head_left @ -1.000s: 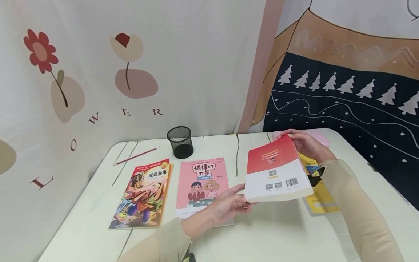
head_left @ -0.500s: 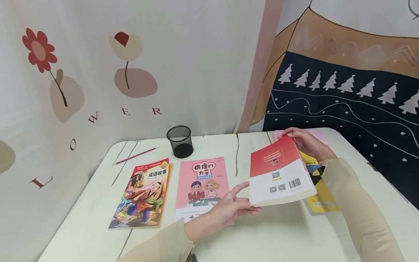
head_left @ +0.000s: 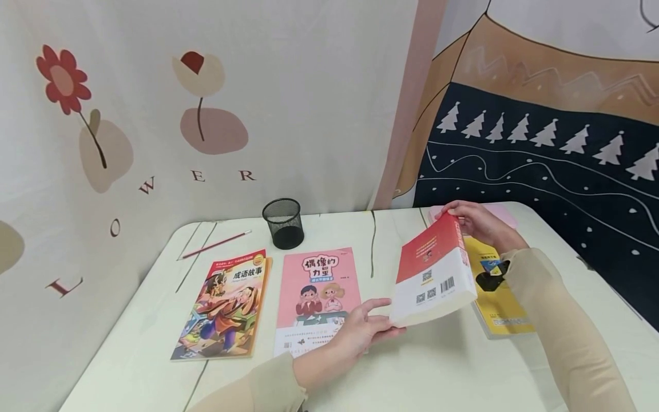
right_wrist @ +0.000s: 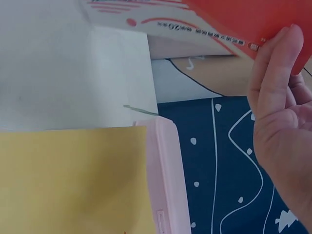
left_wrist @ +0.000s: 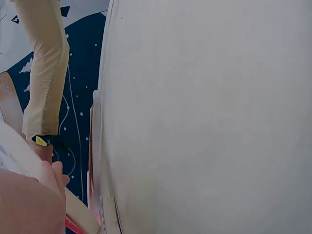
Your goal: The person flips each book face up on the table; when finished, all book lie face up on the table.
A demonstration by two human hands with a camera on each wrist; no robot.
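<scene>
A thick red-and-white book (head_left: 432, 274), back cover showing, is tilted above the table. My right hand (head_left: 479, 223) grips its top end by the spine, with the fingertips on the red cover in the right wrist view. At the lower left corner is my left hand (head_left: 355, 337). Its fingers stretch out at the bottom edge, and the uppermost digit points at the side of the book. The left wrist view shows the fingers (left_wrist: 57, 171) beside the page edges. Under the right forearm lies a yellow book (head_left: 496, 297).
A pink book (head_left: 319, 280) lies left of the held book, partly behind my left forearm. Further left is a colorful storybook (head_left: 221, 309) on another book. A black mesh pen cup (head_left: 284, 224) and a red pencil (head_left: 216, 244) sit farther back. A pink case (right_wrist: 170, 170) is at back right.
The held book has turned so that its spine faces me more and its back cover looks narrower. My left hand has moved slightly right with its corner; my right hand keeps its grip.
</scene>
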